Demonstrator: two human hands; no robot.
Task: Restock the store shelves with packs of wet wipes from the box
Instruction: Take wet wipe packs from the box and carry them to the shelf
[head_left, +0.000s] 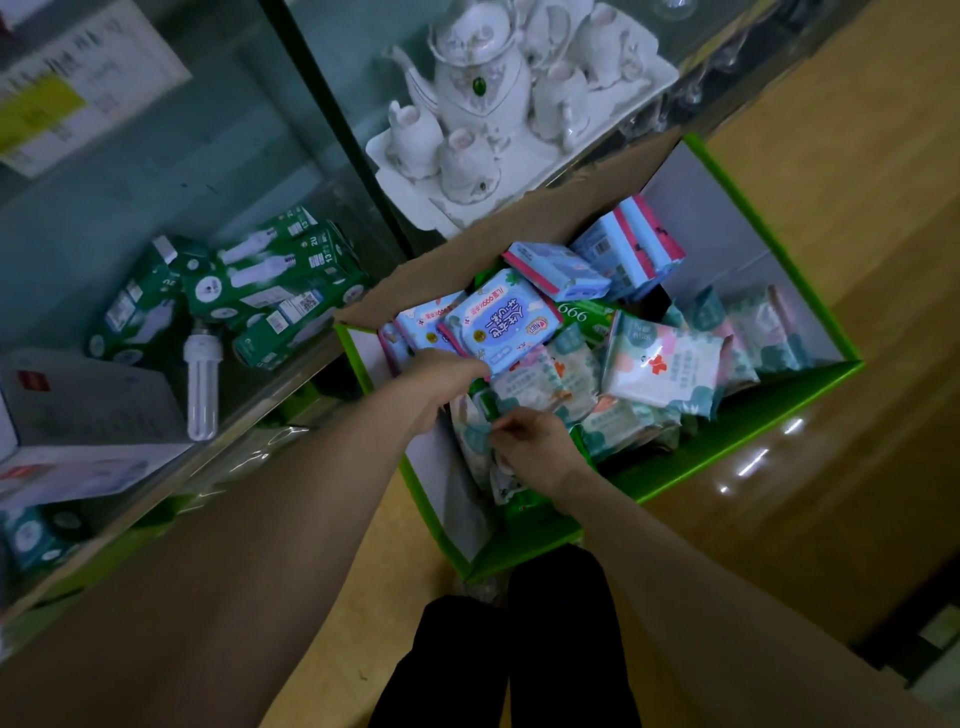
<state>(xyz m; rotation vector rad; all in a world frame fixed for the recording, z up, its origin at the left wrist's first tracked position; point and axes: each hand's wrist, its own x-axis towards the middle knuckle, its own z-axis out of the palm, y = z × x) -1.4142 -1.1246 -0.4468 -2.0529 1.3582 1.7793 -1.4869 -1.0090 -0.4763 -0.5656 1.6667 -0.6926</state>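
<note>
A green-edged cardboard box (737, 447) stands open on the floor, full of wet wipe packs. A blue pack with pink edges (501, 319) lies on top near the box's left wall, and a white and teal pack (662, 364) leans at the middle. My left hand (441, 376) reaches into the box, its fingers curled under the edge of the blue pack. My right hand (537, 449) pinches a pale teal pack (478, 441) at the near end of the box.
A glass shelf to the left holds green light bulb boxes (270, 291), a loose white bulb (202, 384) and a white carton (78, 410). A white porcelain tea set (498, 98) stands on a shelf behind the box. Tan floor (857, 338) stretches to the right.
</note>
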